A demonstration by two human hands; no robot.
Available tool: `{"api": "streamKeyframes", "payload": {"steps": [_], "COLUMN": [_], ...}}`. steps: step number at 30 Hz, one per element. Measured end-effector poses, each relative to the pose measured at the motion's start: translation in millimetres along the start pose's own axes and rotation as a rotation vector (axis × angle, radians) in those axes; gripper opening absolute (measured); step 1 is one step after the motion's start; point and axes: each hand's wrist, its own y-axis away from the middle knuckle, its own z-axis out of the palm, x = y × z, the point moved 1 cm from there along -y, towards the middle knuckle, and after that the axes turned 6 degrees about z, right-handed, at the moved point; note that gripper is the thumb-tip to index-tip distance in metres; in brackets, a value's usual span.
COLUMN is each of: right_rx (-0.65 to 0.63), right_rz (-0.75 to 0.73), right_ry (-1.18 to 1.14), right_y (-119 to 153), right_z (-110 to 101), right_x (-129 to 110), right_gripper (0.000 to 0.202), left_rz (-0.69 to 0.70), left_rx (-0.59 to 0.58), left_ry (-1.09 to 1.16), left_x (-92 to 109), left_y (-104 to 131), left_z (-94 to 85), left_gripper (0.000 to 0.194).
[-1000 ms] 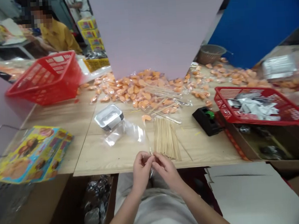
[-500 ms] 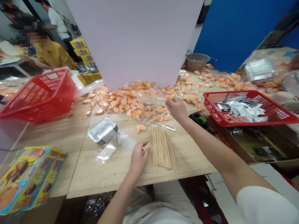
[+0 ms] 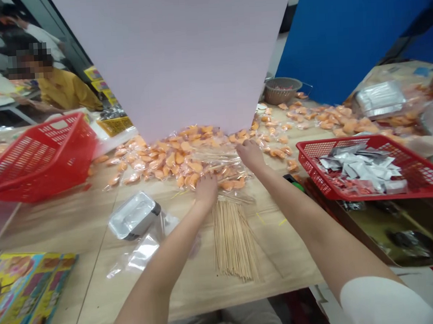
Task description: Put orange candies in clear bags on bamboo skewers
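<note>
My left hand (image 3: 207,189) reaches onto the near edge of a pile of orange pieces in clear wrappers (image 3: 171,157), its fingers bent over them. My right hand (image 3: 250,155) is at the right side of the pile, beside clear bags holding thin sticks (image 3: 219,155); its fingers are curled, and what they hold is too small to make out. A bundle of thin wooden sticks (image 3: 233,241) lies loose on the table just below both hands. Left of it, foil trays (image 3: 134,215) rest beside clear plastic bags (image 3: 144,250).
A red basket (image 3: 42,159) stands tilted at left, with printed packages (image 3: 27,293) nearer. At right, another red basket (image 3: 370,192) holds silvery sachets (image 3: 365,166). A grey basket (image 3: 281,91) sits behind. A person in yellow (image 3: 65,90) is at back left.
My left hand has moved forward from beside the stick bundle onto the wrapped orange pieces. My right hand stays near the bagged sticks. The view has shifted, and the bundle appears lower.
</note>
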Motion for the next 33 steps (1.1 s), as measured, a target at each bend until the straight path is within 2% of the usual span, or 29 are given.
{"api": "streamKeyframes", "payload": {"steps": [3, 5, 8, 10, 11, 12, 14, 16, 18, 20, 21, 23, 25, 27, 29, 31, 33], "right_rx": [-0.091, -0.122, -0.087, 0.036, 0.121, 0.206, 0.326, 0.287, 0.123, -0.065, -0.136, -0.217, -0.228, -0.183, -0.096, -0.033, -0.056], "right_rz": [0.005, 0.007, 0.059, 0.129, 0.163, 0.187, 0.191, 0.084, -0.068, -0.152, -0.161, -0.170, -0.182, -0.188, -0.174, -0.146, -0.139], "right_ry": [-0.077, -0.109, -0.228, -0.371, -0.438, -0.485, -0.501, -0.454, -0.326, -0.150, -0.071, 0.023, 0.045, 0.035, 0.041, 0.064, 0.087], "right_y": [-7, -10, -1, 20, 35, 53, 90, 123, 144, 155, 157, 158, 156, 152, 143, 129, 113], "right_z": [11, 20, 29, 28, 25, 21, 11, 6, 8, 16, 21, 27, 30, 31, 31, 32, 34], "right_x": [5, 10, 27, 41, 47, 52, 55, 48, 34, 19, 13, 4, 3, 10, 22, 34, 43], "right_gripper": [0.037, 0.045, 0.050, 0.050, 0.049, 0.049, 0.047, 0.037, 0.031, 0.028, 0.025, 0.021, 0.023, 0.024, 0.023, 0.022, 0.020], "left_rz": [0.074, 0.116, 0.169, 0.220, 0.272, 0.297, 0.269, 0.245, 0.230, 0.203, 0.188, 0.209, 0.236, 0.208, 0.142, 0.121, 0.115], "left_rx": [-0.050, -0.070, -0.052, 0.004, 0.072, 0.127, 0.157, 0.152, 0.153, 0.192, 0.230, 0.287, 0.292, 0.268, 0.206, 0.132, 0.101], "left_ry": [-0.050, -0.080, -0.105, -0.110, -0.127, -0.134, -0.116, -0.078, -0.007, 0.086, 0.131, 0.212, 0.279, 0.288, 0.226, 0.181, 0.158], "left_x": [-8, -15, -20, -20, -19, -19, -17, -15, -13, -14, -16, -27, -43, -62, -78, -87, -86], "left_y": [4, 4, -9, -28, -40, -53, -79, -95, -95, -71, -51, 6, 74, 140, 189, 217, 227], "left_z": [-6.7, -17.4, -37.5, -45.9, -47.2, -46.2, -39.0, -31.3, -29.1, -33.5, -36.6, -39.1, -32.0, -15.9, 3.5, 19.7, 30.1], "left_gripper": [0.038, 0.038, 0.038, 0.041, 0.041, 0.041, 0.040, 0.043, 0.058, 0.069, 0.067, 0.051, 0.038, 0.034, 0.035, 0.038, 0.037]}}
